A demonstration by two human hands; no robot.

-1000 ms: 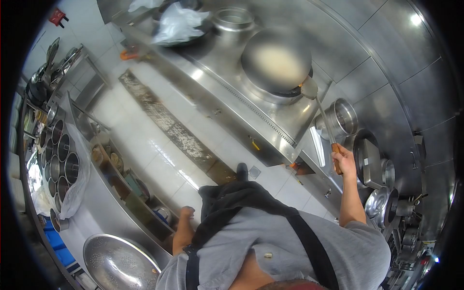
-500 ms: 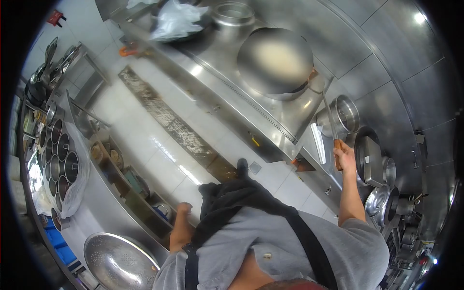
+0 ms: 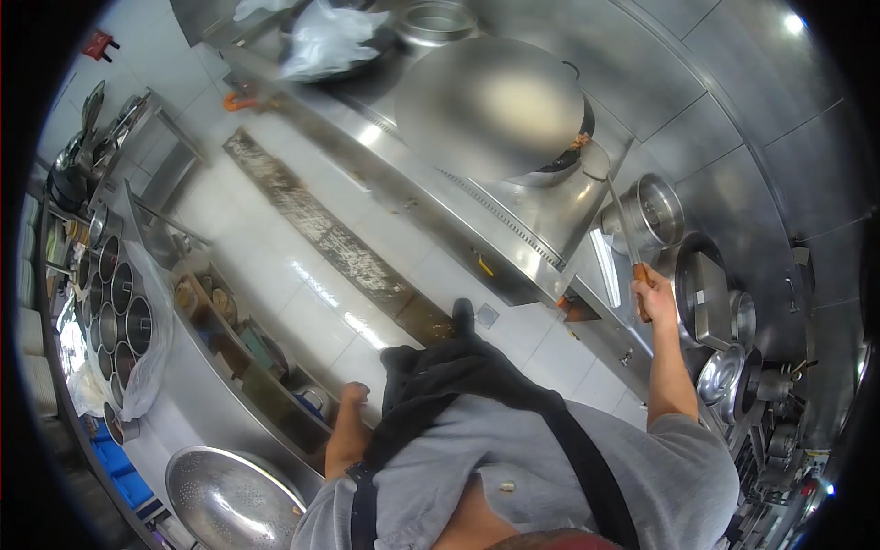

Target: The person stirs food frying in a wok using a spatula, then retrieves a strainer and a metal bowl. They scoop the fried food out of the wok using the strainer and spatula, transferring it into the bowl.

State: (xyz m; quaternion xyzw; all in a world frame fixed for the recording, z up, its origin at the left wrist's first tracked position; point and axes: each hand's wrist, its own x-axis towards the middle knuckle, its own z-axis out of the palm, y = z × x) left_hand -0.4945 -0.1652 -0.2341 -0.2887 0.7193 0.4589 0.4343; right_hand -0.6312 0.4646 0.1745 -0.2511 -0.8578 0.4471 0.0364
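1 bare right hand (image 3: 654,295) is gripping the brown wooden handle (image 3: 643,302) of a long silver metal ladle (image 3: 623,223), fingers wrapped around it, while the ladle's rounded head is showing just beside the right edge of a large round dark metal wok (image 3: 495,110) with a blurred pale middle. The bare left hand (image 3: 354,394) is hanging beside a black cloth apron (image 3: 431,376), near a silver steel table (image 3: 206,394); whether that grip is open or closed, I cannot tell.
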